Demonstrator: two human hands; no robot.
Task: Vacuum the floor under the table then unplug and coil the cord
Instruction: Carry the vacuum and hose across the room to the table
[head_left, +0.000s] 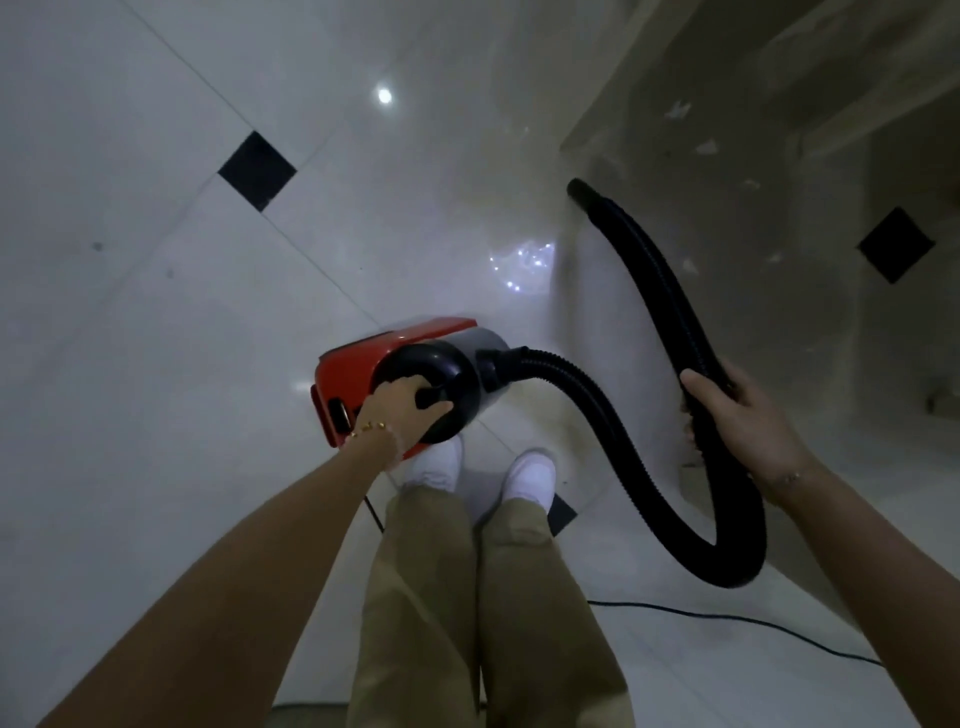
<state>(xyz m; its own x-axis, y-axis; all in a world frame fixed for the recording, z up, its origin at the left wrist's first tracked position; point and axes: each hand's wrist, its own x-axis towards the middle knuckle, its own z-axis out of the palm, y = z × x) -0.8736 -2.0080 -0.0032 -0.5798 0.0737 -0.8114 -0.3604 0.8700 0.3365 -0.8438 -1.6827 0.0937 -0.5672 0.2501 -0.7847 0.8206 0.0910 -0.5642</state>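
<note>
The vacuum (363, 374) sits low before the feet, the left hand (410, 408) its grip clamped on it; the right hand (727, 410) clasps the hose (649, 270); the cord (727, 618) trails uncoiled across the floor (156, 364), so vacuuming seems underway, unplugging and coiling undone.

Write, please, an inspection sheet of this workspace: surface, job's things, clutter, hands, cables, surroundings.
Surface: glossy white tiled floor with black diamond insets.
Job's things: red vacuum held by its black handle; black ribbed hose loops from it, open end near the pale furniture.
Clutter: nothing seen.
Hands: left hand grips the vacuum's handle; right hand grips the hose.
Cables: thin black cord lies loose on the floor, right of the legs.
Surroundings: pale furniture at right, too blurred to identify; person's white shoes.
</note>
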